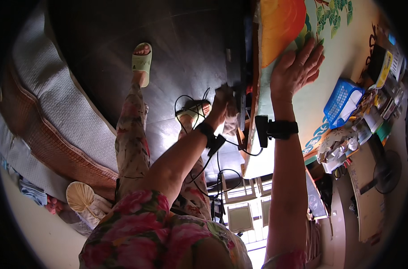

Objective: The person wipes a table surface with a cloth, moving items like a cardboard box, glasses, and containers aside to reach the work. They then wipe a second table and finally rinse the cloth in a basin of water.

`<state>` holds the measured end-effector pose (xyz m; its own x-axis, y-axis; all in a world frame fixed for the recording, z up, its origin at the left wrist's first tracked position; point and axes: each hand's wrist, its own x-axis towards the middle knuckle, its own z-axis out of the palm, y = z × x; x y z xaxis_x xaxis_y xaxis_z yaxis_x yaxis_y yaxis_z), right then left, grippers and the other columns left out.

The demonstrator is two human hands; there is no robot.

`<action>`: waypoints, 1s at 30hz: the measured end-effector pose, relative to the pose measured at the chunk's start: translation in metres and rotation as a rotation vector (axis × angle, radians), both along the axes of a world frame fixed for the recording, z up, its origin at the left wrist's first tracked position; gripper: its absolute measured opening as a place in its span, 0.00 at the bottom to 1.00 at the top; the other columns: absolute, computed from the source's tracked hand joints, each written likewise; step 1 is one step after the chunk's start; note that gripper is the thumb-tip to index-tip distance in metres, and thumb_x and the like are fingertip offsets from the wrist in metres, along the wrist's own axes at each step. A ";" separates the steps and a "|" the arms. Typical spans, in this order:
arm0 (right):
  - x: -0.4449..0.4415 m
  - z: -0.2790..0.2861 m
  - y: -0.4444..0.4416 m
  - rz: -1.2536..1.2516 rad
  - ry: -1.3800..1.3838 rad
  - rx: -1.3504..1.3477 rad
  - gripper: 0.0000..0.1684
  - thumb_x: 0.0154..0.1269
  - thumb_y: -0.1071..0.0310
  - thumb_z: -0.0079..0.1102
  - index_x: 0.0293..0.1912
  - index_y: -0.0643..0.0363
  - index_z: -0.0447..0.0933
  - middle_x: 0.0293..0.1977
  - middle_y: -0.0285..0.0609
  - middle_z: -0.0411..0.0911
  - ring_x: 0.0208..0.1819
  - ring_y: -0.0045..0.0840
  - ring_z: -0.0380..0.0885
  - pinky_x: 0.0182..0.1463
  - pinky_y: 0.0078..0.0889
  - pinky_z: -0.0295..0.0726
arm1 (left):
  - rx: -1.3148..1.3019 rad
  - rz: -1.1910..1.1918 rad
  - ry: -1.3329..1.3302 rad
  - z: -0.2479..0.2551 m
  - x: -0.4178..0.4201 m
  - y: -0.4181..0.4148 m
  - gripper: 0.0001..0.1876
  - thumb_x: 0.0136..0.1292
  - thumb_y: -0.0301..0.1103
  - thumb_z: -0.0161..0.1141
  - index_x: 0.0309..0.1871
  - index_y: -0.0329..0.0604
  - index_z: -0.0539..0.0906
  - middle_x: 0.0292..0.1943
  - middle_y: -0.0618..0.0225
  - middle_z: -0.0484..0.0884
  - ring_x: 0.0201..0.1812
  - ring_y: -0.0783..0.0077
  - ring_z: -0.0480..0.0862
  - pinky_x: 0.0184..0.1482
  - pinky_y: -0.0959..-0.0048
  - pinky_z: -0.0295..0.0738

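Note:
My left hand is down beside the table, fingers wrapped around a bunched greyish-brown cloth. Both hand and cloth look dark and partly blurred against the table's dark side panel. On top of the table, my right hand rests palm down near the edge, holding nothing, with its fingers somewhat apart. Beneath it lies a tablecloth printed with an orange shape and green ginkgo leaves. Each wrist wears a black strap with a small device, and a black cable runs between them.
A blue plastic basket, a patterned bowl and mixed clutter crowd the table's far side. Loose cable loops hang near my legs. Left stands a bed with a pale quilt, brown mat and hand fan. Dark tiles cover the floor.

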<state>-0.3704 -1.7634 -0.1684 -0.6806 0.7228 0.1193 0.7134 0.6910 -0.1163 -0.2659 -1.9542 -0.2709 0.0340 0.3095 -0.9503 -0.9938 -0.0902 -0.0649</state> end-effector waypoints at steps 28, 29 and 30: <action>-0.001 0.007 0.000 -0.032 -0.033 -0.018 0.36 0.69 0.46 0.30 0.69 0.56 0.55 0.69 0.51 0.49 0.71 0.47 0.44 0.68 0.56 0.43 | 0.039 -0.168 0.175 0.021 -0.084 0.043 0.13 0.70 0.38 0.49 0.54 0.46 0.67 0.30 0.69 0.75 0.24 0.80 0.77 0.21 0.76 0.73; 0.000 0.008 0.000 -0.036 -0.041 -0.016 0.36 0.69 0.46 0.29 0.69 0.56 0.55 0.69 0.51 0.49 0.71 0.47 0.44 0.68 0.56 0.43 | 0.103 -0.041 0.004 0.009 -0.070 0.034 0.10 0.70 0.42 0.49 0.46 0.47 0.71 0.24 0.73 0.73 0.20 0.81 0.73 0.20 0.77 0.70; -0.003 0.010 0.000 -0.035 -0.042 -0.014 0.36 0.69 0.46 0.29 0.68 0.56 0.55 0.69 0.51 0.49 0.71 0.46 0.44 0.68 0.56 0.43 | 0.144 0.079 -0.174 -0.003 -0.055 0.024 0.12 0.70 0.46 0.49 0.38 0.49 0.74 0.18 0.77 0.71 0.16 0.83 0.70 0.19 0.77 0.68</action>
